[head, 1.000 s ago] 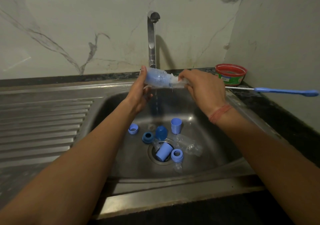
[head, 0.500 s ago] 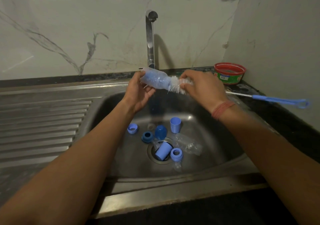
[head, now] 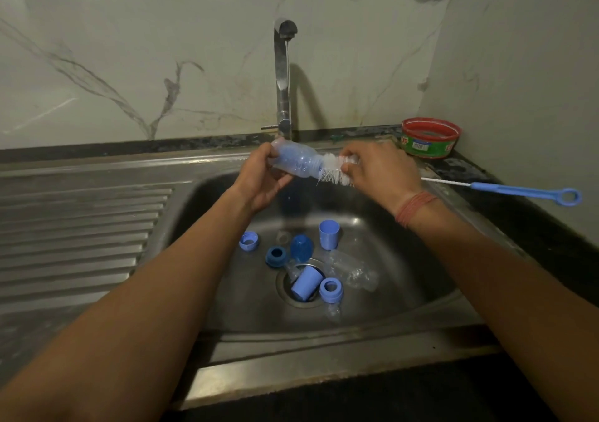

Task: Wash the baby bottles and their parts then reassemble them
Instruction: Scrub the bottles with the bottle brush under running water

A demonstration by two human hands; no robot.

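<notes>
Withdrawn further, white-bristled brush (head: 335,172) in right hand (head: 382,175); left hand (head: 262,181) grips clear bottle (head: 296,162).

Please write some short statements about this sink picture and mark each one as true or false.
1. The left hand holds a clear bottle on its side. True.
2. The white bristles of the brush are completely inside the bottle. False: part of the bristles shows outside the bottle mouth, by the right hand.
3. A thin stream of water runs from the tap. True.
4. The sink holds only one loose part. False: several blue caps and rings and another clear bottle lie around the drain.
5. The red tub stands inside the sink. False: it stands on the counter in the right back corner.
</notes>
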